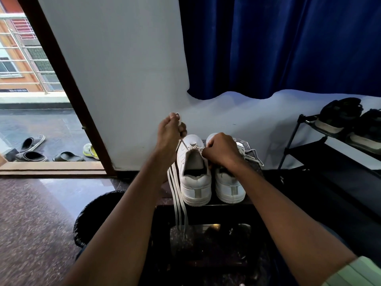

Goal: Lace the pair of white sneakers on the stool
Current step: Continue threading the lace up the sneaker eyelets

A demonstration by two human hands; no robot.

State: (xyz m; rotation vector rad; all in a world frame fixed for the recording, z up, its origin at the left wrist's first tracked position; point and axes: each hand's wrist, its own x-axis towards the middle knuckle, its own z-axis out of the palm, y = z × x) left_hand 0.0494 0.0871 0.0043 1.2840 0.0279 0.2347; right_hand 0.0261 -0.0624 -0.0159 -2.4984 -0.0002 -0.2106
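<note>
Left hand [172, 129] pinches the lace [176, 188] up mid-frame for tension; right hand [221, 148] grips the left sneaker [194, 176] steady on the stool [206, 211].

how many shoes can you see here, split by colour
white sneakers: 2
dark shoes on the rack: 2
dark sandals outside the door: 3
yellow-green sandal: 1
total: 8
</note>
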